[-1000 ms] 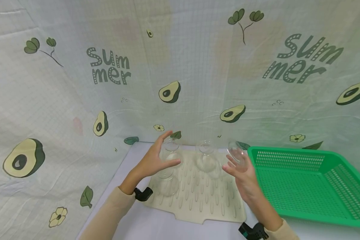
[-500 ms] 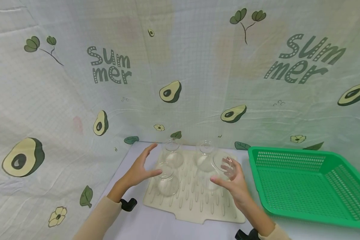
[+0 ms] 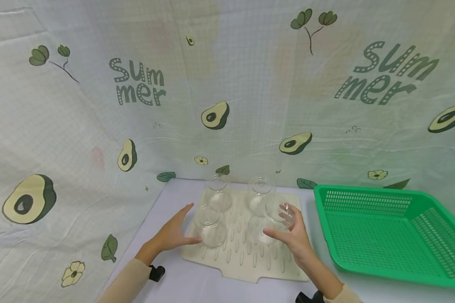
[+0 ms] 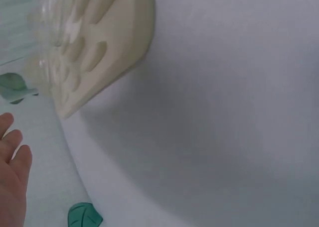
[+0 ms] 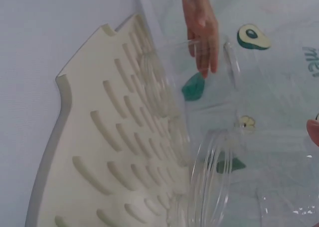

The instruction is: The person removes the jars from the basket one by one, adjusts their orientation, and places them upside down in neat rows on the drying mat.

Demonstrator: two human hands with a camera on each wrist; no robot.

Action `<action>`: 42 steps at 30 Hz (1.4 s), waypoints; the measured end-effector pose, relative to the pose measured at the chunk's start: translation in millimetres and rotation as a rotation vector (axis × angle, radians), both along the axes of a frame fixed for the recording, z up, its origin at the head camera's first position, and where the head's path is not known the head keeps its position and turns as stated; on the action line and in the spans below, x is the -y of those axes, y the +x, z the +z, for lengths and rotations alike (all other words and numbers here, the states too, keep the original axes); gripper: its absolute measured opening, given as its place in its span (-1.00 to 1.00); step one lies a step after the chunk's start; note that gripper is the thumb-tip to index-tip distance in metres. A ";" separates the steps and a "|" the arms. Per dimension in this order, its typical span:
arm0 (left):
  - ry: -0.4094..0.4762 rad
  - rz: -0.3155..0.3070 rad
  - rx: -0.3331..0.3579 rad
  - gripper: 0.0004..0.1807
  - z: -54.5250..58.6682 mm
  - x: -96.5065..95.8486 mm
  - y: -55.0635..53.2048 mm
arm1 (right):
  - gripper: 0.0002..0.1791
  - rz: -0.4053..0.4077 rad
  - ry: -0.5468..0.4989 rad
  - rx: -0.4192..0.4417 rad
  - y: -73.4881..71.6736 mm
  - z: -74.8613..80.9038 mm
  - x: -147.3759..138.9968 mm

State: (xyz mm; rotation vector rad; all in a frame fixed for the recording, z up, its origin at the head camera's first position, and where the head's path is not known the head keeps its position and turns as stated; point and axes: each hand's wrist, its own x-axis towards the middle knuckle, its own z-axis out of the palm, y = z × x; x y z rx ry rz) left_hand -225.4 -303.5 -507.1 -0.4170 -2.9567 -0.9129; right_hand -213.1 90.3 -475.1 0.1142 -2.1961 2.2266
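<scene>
My right hand [image 3: 293, 235] holds a clear cup [image 3: 274, 209], thumb in front and fingers curled at its right side. The cup leans to the right, low over the right side of the beige ribbed drying mat [image 3: 246, 265]. Its clear rim [image 5: 212, 179] fills the lower middle of the right wrist view. Beside the front left cup [image 3: 212, 235], my left hand [image 3: 176, 233] is spread, thumb and fingers apart, with nothing held. Two more see-through cups stand at the back of the mat, one left [image 3: 220, 201] and one right [image 3: 258, 205].
A green perforated basket [image 3: 326, 235] sits right of the mat on the white table [image 3: 208, 290]. Behind and to the left hangs a pale cloth [image 3: 250, 84] printed with avocados, leaves and lettering.
My right hand has brought its cup leftward and down from near the basket to the mat's right side. My left hand has moved down and left, from the rear cup to beside the front one.
</scene>
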 end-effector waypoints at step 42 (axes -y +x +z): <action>-0.336 -0.118 0.143 0.40 -43.1 -4.6 2.5 | 0.23 0.003 0.298 -0.030 -10.5 -38.2 15.9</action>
